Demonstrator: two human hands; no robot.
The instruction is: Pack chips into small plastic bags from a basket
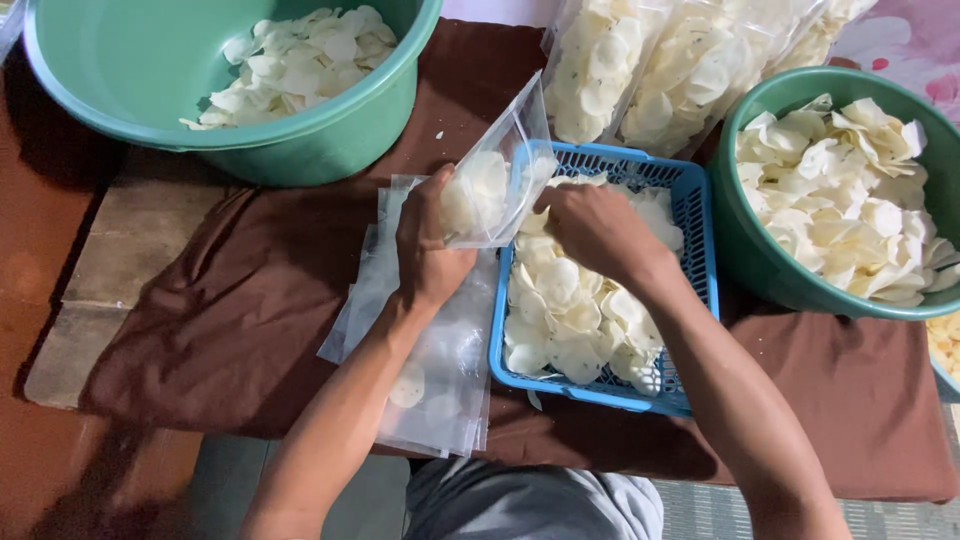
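the left hand (432, 250) pinches a clear bag (495, 185) by its edge, tilting its mouth toward the blue basket (695, 215) so chips (560, 290) drop in. the right hand (592, 228), fingers curled on chips, rests at the bag's mouth above the basket.

A clear plastic bag (495, 180) is held up at a tilt, its open mouth turned toward the blue basket (700, 215) and its closed end rising up and away toward the top of the view. Through the film a small cluster of pale round chips (475, 195) shows, gathered in the lower part near the mouth. The basket is a rectangular blue plastic one with slotted walls, sitting flat just beside the bag, and it is filled with a loose heap of thin, whitish, slightly curled chips (560, 300) lying at all angles.
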